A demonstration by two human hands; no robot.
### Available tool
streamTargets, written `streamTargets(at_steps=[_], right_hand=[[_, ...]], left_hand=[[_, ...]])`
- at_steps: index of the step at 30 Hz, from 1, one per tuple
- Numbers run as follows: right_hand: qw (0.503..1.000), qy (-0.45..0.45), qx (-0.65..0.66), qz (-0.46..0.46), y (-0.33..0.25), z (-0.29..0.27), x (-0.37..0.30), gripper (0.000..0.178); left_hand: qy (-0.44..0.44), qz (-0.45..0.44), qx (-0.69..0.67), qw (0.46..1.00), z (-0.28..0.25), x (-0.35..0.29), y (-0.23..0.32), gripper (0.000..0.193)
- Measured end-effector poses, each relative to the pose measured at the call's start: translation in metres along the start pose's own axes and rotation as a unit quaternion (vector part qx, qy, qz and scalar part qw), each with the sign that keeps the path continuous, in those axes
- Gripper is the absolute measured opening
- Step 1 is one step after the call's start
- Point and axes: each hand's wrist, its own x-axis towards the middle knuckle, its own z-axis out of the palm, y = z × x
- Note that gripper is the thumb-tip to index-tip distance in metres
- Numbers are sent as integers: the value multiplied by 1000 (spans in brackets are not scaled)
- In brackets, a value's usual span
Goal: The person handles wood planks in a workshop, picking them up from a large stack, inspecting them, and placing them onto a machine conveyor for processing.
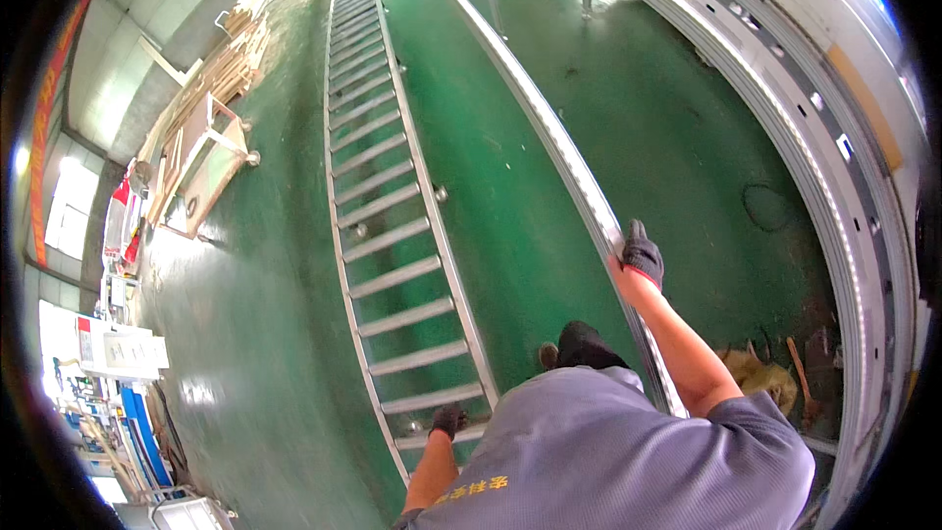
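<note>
My left hand [449,420], in a dark glove, is low in the view over the near rungs of a long metal ladder-like frame [402,228]. Its fingers are too dark and small to make out, and whether it touches a rung cannot be told. On the right, my right hand [643,253], in a dark grey glove with a red cuff, lies against a long, narrow metal rail [549,128]. Its fingers are stretched forward along the rail's side, not wrapped round it. The rail runs from beside my body to the far end.
Along the right stands a long structure of stacked metal profiles [785,108]. A dark cable loop [765,208] and a tan sack [760,381] lie on the green floor [265,334]. Further left are a wheeled cart [218,167], stacked wood strips [231,59] and a cluttered bench area [118,348].
</note>
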Motion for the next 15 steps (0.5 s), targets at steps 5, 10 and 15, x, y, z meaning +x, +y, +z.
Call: streamTargets(at_steps=[5, 10, 15], right_hand=[[1000, -18, 6, 8, -70, 29, 135, 82], [998, -50, -27, -19, -168, 68, 310, 79], [996, -15, -65, -55, -220, 130, 478, 76]], left_hand=[[-28, 102, -13, 994, 24, 77, 278, 21], [-208, 104, -110, 966, -15, 177, 395, 12], [-125, 427, 545, 711, 26, 193, 452, 20]])
